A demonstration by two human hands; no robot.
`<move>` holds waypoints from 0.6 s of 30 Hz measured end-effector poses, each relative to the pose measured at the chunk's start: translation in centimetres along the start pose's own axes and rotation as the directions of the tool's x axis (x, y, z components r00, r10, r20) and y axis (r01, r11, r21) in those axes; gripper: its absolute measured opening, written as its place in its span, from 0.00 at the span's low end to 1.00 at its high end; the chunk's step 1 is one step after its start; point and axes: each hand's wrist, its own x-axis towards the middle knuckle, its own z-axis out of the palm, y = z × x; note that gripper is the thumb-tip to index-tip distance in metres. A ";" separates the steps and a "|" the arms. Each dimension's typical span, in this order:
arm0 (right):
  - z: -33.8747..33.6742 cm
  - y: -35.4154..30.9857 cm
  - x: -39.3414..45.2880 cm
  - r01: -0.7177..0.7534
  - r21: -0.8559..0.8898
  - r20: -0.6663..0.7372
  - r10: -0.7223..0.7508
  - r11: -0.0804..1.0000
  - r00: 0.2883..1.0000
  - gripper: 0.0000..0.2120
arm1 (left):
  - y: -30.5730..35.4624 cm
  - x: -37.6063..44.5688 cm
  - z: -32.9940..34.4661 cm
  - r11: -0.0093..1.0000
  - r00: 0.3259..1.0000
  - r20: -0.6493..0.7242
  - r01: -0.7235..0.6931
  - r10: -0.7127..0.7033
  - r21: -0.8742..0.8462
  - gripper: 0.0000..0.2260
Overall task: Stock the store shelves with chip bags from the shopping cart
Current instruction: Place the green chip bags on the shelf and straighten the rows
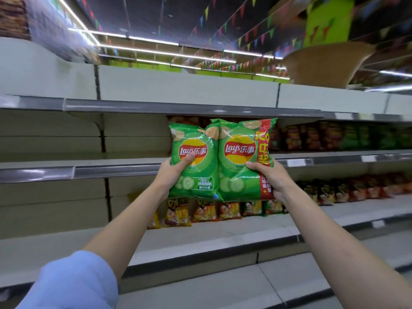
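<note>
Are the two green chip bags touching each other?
Touching. In the head view, the left bag's inner edge overlaps the right bag's edge, with no gap between them.

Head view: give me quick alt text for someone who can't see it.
Two green Lay's chip bags are held up side by side before store shelves, the left bag gripped by the left hand, the right bag by the right hand. Snack bags line a lower shelf behind them.

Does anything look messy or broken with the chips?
Nothing looks broken or spilled. The left hand and right hand each hold a puffy green Lay's chip bag, upright and sealed. Only the shelf's left part sits bare.
</note>
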 end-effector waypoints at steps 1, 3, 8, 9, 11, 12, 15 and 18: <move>-1.2 -0.1 -0.2 0.006 0.001 -0.023 -0.006 1.000 1.000 0.23 | -0.4 0.3 1.2 1.000 1.000 0.013 -0.008 0.008 0.000 0.10; -3.7 -0.2 -0.6 0.007 -0.007 -0.070 -0.007 1.000 0.998 0.23 | -1.0 0.7 3.7 1.000 0.998 0.055 -0.009 0.010 -0.011 0.11; -9.1 -0.3 -1.7 0.001 -0.026 -0.186 -0.005 1.000 0.983 0.17 | -2.7 2.2 9.4 0.999 0.984 0.178 0.033 -0.025 -0.043 0.10; -10.0 -0.4 -1.8 0.001 -0.028 -0.211 -0.006 1.000 0.978 0.16 | -3.1 2.7 10.6 0.998 0.979 0.203 0.036 -0.025 -0.051 0.10; -11.9 -0.5 -1.7 0.004 -0.032 -0.262 -0.013 0.999 0.965 0.15 | -3.8 3.8 12.8 0.998 0.968 0.250 0.041 -0.026 -0.055 0.10; -12.9 -0.6 -1.6 0.007 -0.038 -0.289 -0.018 0.999 0.957 0.14 | -4.1 4.5 14.0 0.997 0.961 0.273 0.046 -0.029 -0.055 0.10; -16.1 -1.2 -0.4 0.011 -0.072 -0.370 -0.037 0.997 0.928 0.14 | -5.0 7.1 17.9 0.996 0.942 0.335 0.060 -0.037 -0.059 0.12; -18.9 -2.1 1.0 0.004 -0.112 -0.420 -0.051 0.994 0.906 0.15 | -5.6 9.4 21.5 0.993 0.920 0.390 0.071 -0.030 -0.089 0.12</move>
